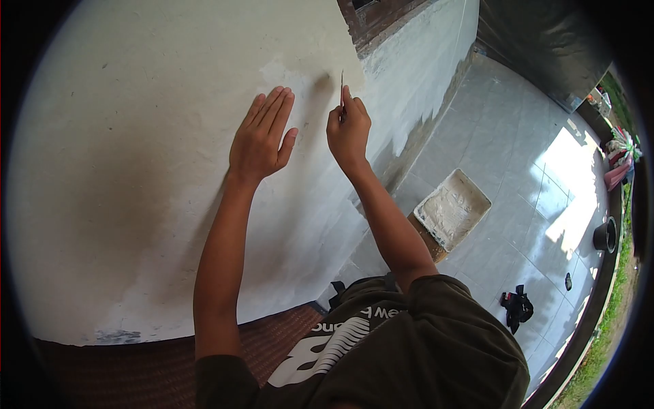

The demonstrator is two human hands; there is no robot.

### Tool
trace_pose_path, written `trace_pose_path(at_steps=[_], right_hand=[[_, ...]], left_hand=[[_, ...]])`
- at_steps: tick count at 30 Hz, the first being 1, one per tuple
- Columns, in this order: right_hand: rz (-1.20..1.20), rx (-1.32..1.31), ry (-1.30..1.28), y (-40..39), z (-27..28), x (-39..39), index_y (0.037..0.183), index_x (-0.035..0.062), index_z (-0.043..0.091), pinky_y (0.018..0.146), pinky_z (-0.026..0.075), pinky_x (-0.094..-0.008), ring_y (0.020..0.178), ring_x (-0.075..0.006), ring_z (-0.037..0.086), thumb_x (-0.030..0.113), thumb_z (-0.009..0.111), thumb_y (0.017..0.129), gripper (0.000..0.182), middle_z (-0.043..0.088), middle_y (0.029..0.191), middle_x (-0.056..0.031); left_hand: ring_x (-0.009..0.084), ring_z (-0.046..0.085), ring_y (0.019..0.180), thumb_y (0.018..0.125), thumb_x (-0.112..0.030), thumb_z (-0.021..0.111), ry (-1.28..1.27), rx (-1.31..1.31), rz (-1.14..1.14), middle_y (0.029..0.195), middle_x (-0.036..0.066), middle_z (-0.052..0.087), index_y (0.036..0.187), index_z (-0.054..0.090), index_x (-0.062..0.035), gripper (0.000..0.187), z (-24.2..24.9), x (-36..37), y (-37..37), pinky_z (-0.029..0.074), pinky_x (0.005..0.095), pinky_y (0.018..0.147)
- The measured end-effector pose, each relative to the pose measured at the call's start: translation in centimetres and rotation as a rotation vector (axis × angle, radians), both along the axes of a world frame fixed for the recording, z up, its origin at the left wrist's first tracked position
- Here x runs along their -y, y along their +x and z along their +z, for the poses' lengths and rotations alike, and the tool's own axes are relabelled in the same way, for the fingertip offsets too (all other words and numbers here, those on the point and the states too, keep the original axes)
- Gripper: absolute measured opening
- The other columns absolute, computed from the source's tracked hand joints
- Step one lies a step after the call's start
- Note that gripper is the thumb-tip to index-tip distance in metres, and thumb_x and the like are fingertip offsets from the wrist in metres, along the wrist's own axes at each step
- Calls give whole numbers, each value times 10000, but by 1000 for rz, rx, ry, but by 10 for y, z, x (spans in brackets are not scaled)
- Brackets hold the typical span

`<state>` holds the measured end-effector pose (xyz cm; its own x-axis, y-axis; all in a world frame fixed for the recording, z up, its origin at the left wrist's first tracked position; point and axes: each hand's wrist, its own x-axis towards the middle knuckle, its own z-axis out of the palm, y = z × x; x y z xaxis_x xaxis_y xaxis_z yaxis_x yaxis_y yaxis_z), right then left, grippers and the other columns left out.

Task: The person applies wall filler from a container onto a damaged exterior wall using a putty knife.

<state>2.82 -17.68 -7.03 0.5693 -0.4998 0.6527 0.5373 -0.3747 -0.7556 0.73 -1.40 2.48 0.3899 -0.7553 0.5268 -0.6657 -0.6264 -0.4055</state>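
My left hand (262, 136) lies against the pale wall (157, 136), its fingers stretched out and pointing up, with nothing in it. To its right, my right hand (349, 129) is closed around a thin tool (342, 85). The tool's narrow tip points up beside the wall, near the edge of a rougher white patch; whether it touches the surface I cannot tell. Most of its handle is hidden in my fingers.
A white tray (453, 210) smeared with white paste rests on a brown support right of my right forearm. Grey floor tiles (504, 150) hold a black bundle (518, 308) and a dark bucket (604, 235). A brown window frame (381, 20) is at the top.
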Motion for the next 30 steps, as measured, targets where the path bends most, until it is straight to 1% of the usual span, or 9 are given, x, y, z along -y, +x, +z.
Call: trace_pose_path(at_steps=[3,6,10,13,18,21,25,27,30], right_hand=[[-89,-16,-51,29,-1,0,1165,-84,609,604,454,-361,656,-270,540,-76,577,833,334,547,771,-142],[8,-115,-203,18,-8,-26,1317,-78,515,759,522,-419,908,-341,581,6,603,841,491,577,951,-159],[175,-67,-186,-45,-29,-50,1341,-68,511,705,509,-406,844,-321,578,-47,620,804,548,555,895,-155],[257,-23,-89,-51,-39,-40,1292,-77,562,624,468,-379,696,-286,533,-91,593,793,500,512,798,-133],[-49,40,-76,19,0,-3,1285,-88,552,678,484,-386,782,-289,553,-69,605,797,491,544,851,-139],[-82,10,-190,32,11,-15,1293,-84,541,714,505,-399,840,-312,570,-33,619,812,491,570,905,-152],[96,0,-199,-18,-15,-49,1321,-52,542,720,530,-406,877,-309,589,-18,641,820,512,578,922,-136],[192,83,-179,-48,-27,-51,1310,-45,572,634,467,-344,698,-243,516,-115,630,759,558,501,790,-115],[136,99,-130,-40,-32,-32,1301,-45,580,572,446,-314,649,-196,496,-129,595,782,526,483,758,-93]], left_hand=[[291,467,1368,963,-228,495,4,-6,6,1401,184,548,1385,483,55,508,1,1,-1,328,450,1164],[301,452,1379,959,-189,474,-23,-23,-9,1430,172,529,1402,465,56,506,0,0,0,320,468,1163],[303,451,1380,961,-193,468,-41,-26,-23,1431,175,527,1401,464,60,508,0,-2,1,319,469,1163],[296,461,1372,960,-220,495,-36,-14,-22,1404,190,544,1384,479,64,510,0,-2,0,321,454,1168],[300,443,1387,957,-192,472,-34,-34,-16,1445,176,511,1416,450,50,520,-1,-1,0,316,468,1165],[304,441,1388,956,-198,467,-37,-30,-22,1451,174,506,1423,442,49,528,-1,-1,1,310,470,1168],[301,457,1375,968,-230,483,-40,0,-33,1416,194,531,1392,470,60,514,1,-2,2,320,453,1168],[299,454,1378,968,-229,484,-46,-8,-36,1420,190,528,1394,469,58,514,1,-2,1,318,452,1170],[295,450,1381,967,-226,484,-47,-14,-37,1422,189,528,1397,468,58,515,0,-2,0,317,451,1170]])
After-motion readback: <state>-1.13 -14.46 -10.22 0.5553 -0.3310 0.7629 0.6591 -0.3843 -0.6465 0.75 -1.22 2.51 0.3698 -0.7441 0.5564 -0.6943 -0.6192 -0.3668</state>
